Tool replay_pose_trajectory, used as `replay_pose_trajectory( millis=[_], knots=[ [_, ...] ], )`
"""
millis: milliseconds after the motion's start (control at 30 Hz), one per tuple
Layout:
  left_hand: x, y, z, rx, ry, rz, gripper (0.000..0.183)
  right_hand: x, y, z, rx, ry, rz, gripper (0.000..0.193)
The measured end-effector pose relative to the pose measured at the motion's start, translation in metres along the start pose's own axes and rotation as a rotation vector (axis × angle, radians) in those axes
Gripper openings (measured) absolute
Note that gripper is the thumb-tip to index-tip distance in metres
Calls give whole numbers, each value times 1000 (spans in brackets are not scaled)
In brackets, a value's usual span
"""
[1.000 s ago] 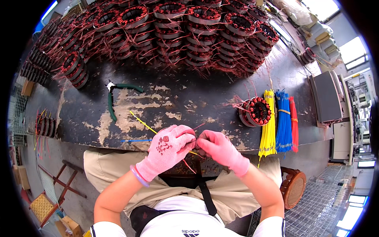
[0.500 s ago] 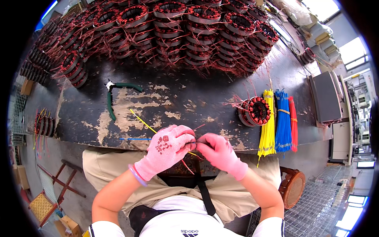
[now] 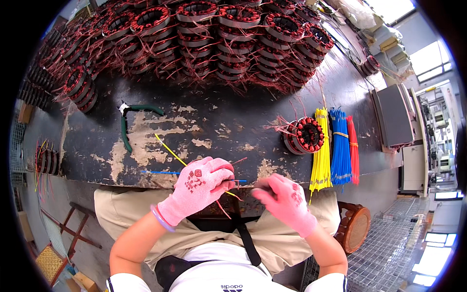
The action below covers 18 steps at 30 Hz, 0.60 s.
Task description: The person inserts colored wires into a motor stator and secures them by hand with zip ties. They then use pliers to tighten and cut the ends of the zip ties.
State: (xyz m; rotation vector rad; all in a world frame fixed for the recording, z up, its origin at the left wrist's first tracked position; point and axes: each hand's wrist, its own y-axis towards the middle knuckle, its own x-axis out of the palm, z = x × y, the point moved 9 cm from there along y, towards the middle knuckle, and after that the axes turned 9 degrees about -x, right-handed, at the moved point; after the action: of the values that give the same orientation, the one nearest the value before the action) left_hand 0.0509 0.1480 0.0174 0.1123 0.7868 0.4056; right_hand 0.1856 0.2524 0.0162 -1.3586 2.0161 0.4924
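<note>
My left hand (image 3: pixel 202 184), in a pink glove, is closed on a blue wire (image 3: pixel 160 172) and a yellow wire (image 3: pixel 171 151) at the front edge of the bench. The short blue end pokes out past its fingertips, and reddish leads (image 3: pixel 224 210) hang below. Whatever else lies under the palm is hidden. Just to the right, apart from it, my gloved right hand (image 3: pixel 287 202) has thumb and fingers parted, tips blurred, with nothing visible in them. Farther right stands a wound stator (image 3: pixel 304 136) with thin red leads.
Bundles of yellow wires (image 3: pixel 320 151), blue wires (image 3: pixel 340 148) and red wires (image 3: pixel 353 151) lie beside that stator. Green-handled cutters (image 3: pixel 127 124) rest at left on the worn bench (image 3: pixel 214 124). Stacked stators (image 3: pixel 233 44) fill the back. A wooden stool (image 3: pixel 352 228) stands at right.
My right hand has come away from the left fingertips and moved right. A blue wire end now shows there. The whole view has shifted slightly.
</note>
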Motion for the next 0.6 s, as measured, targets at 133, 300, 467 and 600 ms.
replay_pose_trajectory(
  millis=[133,300,467,600],
  knots=[
    [1,2,2,17,25,-13,19,24,30,-11,-217,-58,-10,15],
    [9,0,7,40,1,-29,18,12,19,-23,-312,-226,26,8],
    [-2,-1,-4,-2,46,-18,16,-21,-16,21,-101,-367,45,20],
    [-2,0,-5,-22,21,-28,17,17,0,3,-278,-609,-61,20]
  ],
)
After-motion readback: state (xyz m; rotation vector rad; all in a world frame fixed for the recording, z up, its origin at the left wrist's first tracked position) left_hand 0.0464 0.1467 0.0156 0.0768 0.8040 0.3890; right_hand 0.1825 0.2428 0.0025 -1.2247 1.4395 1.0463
